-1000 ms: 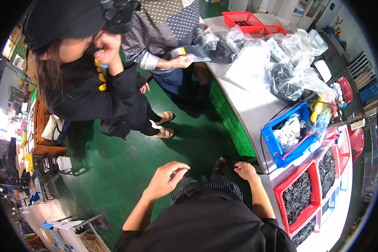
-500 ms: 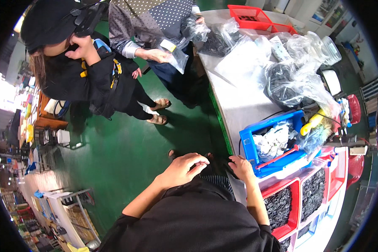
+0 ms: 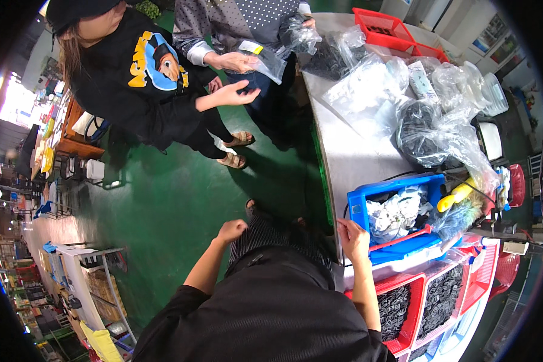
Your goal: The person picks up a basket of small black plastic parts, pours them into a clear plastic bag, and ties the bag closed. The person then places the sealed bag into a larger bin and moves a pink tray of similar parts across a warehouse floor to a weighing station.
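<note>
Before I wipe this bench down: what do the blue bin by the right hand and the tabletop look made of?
Blue bin: likely moulded plastic, with a smooth, slightly glossy, thick rim. Tabletop: looks like brushed sheet metal, grey with a dull sheen, though it could be laminate.

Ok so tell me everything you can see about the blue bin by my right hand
The blue bin is an open-topped, plastic-looking tray with a thick rim, sitting near the edge of the grey table. It holds crumpled white bags or rags, and a red strip lies across its near side. A yellow-handled brush lies by its far end. Red bins of dark small parts sit just below it. Your right hand rests at its near corner.
</note>
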Demonstrator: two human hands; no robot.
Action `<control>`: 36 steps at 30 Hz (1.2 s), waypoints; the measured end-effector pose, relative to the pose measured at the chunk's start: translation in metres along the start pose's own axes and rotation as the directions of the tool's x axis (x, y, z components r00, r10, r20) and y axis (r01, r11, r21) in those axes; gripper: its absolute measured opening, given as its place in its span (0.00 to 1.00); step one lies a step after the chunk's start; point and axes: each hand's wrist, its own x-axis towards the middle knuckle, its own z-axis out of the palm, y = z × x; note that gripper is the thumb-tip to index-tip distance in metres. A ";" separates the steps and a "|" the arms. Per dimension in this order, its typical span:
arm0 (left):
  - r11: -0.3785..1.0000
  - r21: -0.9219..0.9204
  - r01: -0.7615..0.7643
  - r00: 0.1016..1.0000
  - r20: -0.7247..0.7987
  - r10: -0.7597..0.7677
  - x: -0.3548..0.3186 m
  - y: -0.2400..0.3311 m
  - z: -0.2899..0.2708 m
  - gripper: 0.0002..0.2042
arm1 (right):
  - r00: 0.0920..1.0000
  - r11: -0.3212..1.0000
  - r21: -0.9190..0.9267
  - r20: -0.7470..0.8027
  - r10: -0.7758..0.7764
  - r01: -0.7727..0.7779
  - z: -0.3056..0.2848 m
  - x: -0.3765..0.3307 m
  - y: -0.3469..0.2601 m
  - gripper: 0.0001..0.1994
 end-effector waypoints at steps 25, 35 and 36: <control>0.876 -0.233 0.422 0.899 -0.020 -0.438 -0.010 -0.039 0.005 0.13 | 0.972 0.980 -0.194 0.217 0.094 -0.052 0.009 0.031 0.001 0.09; 0.792 -0.289 0.538 0.834 0.042 -0.551 -0.014 -0.059 0.025 0.13 | 0.959 0.976 -0.196 0.246 0.143 -0.095 0.007 0.036 0.003 0.09; 0.801 -0.281 0.528 0.840 0.036 -0.541 -0.013 -0.059 0.025 0.13 | 0.957 0.975 -0.196 0.250 0.149 -0.101 0.007 0.037 0.003 0.09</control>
